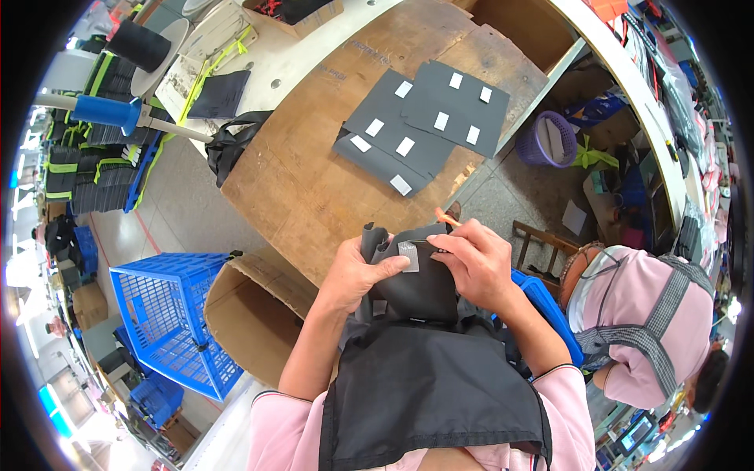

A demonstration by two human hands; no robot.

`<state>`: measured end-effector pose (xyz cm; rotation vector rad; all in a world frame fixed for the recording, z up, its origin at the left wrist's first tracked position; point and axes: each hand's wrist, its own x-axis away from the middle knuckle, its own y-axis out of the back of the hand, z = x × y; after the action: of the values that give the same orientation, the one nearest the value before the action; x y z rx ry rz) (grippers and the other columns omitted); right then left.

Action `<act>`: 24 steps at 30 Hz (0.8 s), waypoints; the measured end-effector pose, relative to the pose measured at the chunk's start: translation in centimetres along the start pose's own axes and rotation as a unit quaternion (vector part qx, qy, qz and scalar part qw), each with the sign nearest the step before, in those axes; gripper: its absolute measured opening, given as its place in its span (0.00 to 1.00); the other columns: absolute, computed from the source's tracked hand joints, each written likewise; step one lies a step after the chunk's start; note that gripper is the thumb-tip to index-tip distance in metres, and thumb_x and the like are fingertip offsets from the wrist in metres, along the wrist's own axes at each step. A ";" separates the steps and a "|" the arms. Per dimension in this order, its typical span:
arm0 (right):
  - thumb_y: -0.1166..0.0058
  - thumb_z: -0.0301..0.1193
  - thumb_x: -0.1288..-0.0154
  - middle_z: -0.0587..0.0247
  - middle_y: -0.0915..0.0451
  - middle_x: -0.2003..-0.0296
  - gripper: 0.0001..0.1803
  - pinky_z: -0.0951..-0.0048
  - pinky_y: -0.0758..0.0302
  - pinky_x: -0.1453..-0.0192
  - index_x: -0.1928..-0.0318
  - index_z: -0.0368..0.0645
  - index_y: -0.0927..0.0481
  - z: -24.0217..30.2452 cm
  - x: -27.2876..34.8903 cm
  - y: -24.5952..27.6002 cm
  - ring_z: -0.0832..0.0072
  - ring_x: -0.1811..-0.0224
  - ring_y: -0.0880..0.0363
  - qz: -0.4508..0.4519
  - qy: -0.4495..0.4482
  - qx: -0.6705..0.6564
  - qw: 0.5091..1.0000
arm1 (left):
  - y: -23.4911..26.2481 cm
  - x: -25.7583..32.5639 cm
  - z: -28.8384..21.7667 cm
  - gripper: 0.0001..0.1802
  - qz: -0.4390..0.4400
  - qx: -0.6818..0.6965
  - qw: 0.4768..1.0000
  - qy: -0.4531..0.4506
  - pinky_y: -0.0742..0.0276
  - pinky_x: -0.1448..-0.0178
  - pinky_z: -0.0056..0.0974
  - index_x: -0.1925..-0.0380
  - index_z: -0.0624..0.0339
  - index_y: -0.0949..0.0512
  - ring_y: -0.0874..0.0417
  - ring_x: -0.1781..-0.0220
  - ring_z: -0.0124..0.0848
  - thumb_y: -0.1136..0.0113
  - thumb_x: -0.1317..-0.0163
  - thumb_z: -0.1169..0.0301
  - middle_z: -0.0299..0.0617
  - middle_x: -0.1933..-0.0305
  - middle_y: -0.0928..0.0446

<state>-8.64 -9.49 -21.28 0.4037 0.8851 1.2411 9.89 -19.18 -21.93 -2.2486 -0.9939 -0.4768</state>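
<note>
Close in front of my body, my left hand (351,275) grips a dark grey fabric piece (428,292), its thumb lying by a small pale label (409,257) on it. My right hand (477,261) is closed around a small orange-ended tool (448,217) at the fabric's upper right edge. Fingers hide most of the tool, so its exact kind cannot be made out. Beyond my hands, several flat dark grey fabric pieces (428,163) overlap on the brown wooden board (314,169). White labels dot their surfaces.
An open cardboard box (255,330) and a blue plastic crate (177,314) stand at left. A blue-and-metal rod (106,114) juts in at upper left. To the right are a purple basket (544,140) and another person in pink (648,322), seated close beside me.
</note>
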 end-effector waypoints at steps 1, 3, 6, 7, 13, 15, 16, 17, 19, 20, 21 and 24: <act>0.35 0.22 0.60 0.61 0.27 0.73 0.20 0.71 0.28 0.72 0.60 0.45 0.21 0.0 0.5 0.0 0.65 0.74 0.26 -0.022 -0.016 -0.017 0.999 | 0.0 -0.1 0.0 0.17 -0.003 0.007 1.000 -0.001 0.27 0.59 0.28 0.62 0.65 0.24 0.24 0.65 0.21 0.29 0.50 0.72 0.35 0.66 0.22; 0.35 0.22 0.60 0.62 0.27 0.73 0.21 0.71 0.28 0.72 0.60 0.45 0.20 0.2 0.6 0.1 0.65 0.74 0.26 -0.035 -0.030 -0.042 0.998 | 0.1 0.0 0.0 0.17 -0.012 0.001 1.000 0.003 0.27 0.59 0.28 0.62 0.65 0.24 0.23 0.65 0.21 0.29 0.50 0.72 0.35 0.66 0.22; 0.35 0.22 0.60 0.62 0.26 0.72 0.20 0.71 0.29 0.72 0.61 0.45 0.20 0.4 0.0 0.4 0.66 0.74 0.26 0.019 -0.028 -0.016 0.999 | 0.1 0.0 0.0 0.17 -0.022 -0.006 1.000 0.013 0.26 0.59 0.28 0.62 0.65 0.24 0.23 0.65 0.21 0.29 0.51 0.73 0.35 0.66 0.22; 0.35 0.22 0.60 0.62 0.26 0.72 0.20 0.71 0.29 0.72 0.61 0.45 0.20 0.5 -0.2 0.4 0.66 0.74 0.26 0.019 -0.028 -0.016 0.999 | 0.1 0.0 0.0 0.17 -0.025 -0.005 1.000 0.017 0.26 0.59 0.28 0.62 0.65 0.24 0.23 0.65 0.21 0.29 0.51 0.74 0.35 0.66 0.22; 0.35 0.24 0.60 0.67 0.28 0.72 0.19 0.70 0.31 0.73 0.62 0.47 0.21 -0.1 -0.3 -0.3 0.69 0.77 0.29 0.028 -0.032 -0.017 0.999 | 0.6 -0.2 -0.2 0.17 -0.014 0.000 1.000 0.027 0.26 0.58 0.29 0.63 0.65 0.24 0.23 0.65 0.21 0.29 0.52 0.74 0.35 0.65 0.22; 0.35 0.22 0.60 0.62 0.26 0.72 0.20 0.68 0.28 0.71 0.61 0.45 0.20 -0.1 -0.2 -0.5 0.65 0.73 0.26 -0.007 -0.044 -0.038 0.998 | 0.8 -0.3 -0.1 0.17 -0.020 0.000 0.999 0.026 0.26 0.58 0.29 0.63 0.64 0.24 0.23 0.65 0.21 0.29 0.52 0.74 0.35 0.66 0.22; 0.35 0.22 0.60 0.62 0.26 0.72 0.20 0.68 0.28 0.71 0.61 0.45 0.20 0.1 -0.3 -0.5 0.65 0.73 0.26 -0.006 -0.042 -0.038 0.998 | 0.9 -0.4 -0.1 0.18 -0.025 -0.001 0.999 0.025 0.27 0.58 0.29 0.63 0.64 0.24 0.23 0.65 0.21 0.28 0.53 0.73 0.35 0.66 0.22; 0.35 0.21 0.60 0.62 0.26 0.72 0.19 0.69 0.28 0.71 0.61 0.45 0.20 0.4 -0.5 -0.4 0.65 0.74 0.27 -0.002 -0.037 -0.046 0.998 | 1.0 -0.3 -0.1 0.18 -0.027 -0.001 0.999 0.024 0.27 0.58 0.29 0.63 0.64 0.24 0.23 0.65 0.21 0.28 0.53 0.73 0.35 0.66 0.22; 0.36 0.20 0.59 0.60 0.27 0.72 0.17 0.70 0.28 0.71 0.63 0.43 0.20 0.7 -1.2 -0.5 0.65 0.74 0.27 0.036 -0.031 -0.047 0.998 | 1.0 -0.1 -0.2 0.19 -0.031 0.000 0.999 0.028 0.27 0.58 0.29 0.63 0.64 0.24 0.23 0.65 0.22 0.27 0.55 0.73 0.36 0.66 0.22; 0.36 0.20 0.59 0.60 0.27 0.72 0.17 0.70 0.28 0.71 0.63 0.43 0.20 0.5 -1.3 -0.9 0.65 0.74 0.27 0.033 -0.031 -0.043 0.998 | 1.2 -0.2 -0.2 0.19 -0.027 -0.001 0.999 0.025 0.27 0.58 0.29 0.63 0.64 0.24 0.23 0.65 0.22 0.27 0.55 0.73 0.36 0.66 0.22; 0.36 0.22 0.57 0.62 0.27 0.72 0.16 0.69 0.28 0.70 0.63 0.44 0.20 0.0 -1.1 -1.6 0.64 0.74 0.26 0.007 -0.070 -0.037 0.997 | 1.6 -0.4 0.0 0.21 -0.050 -0.015 0.998 0.022 0.27 0.58 0.30 0.62 0.64 0.24 0.23 0.65 0.23 0.27 0.55 0.72 0.36 0.66 0.23; 0.38 0.23 0.52 0.62 0.27 0.71 0.16 0.67 0.27 0.65 0.60 0.44 0.23 -1.9 -1.1 -3.5 0.63 0.71 0.25 -0.036 -0.180 -0.077 0.980 | 4.4 -1.4 -1.0 0.25 -0.131 -0.077 0.988 0.003 0.26 0.59 0.32 0.60 0.63 0.26 0.23 0.65 0.26 0.26 0.59 0.71 0.39 0.66 0.23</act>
<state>-7.86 -11.91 -24.52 0.4501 0.4873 1.1158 12.24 -22.84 -23.71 -2.2582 -1.2974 -0.6956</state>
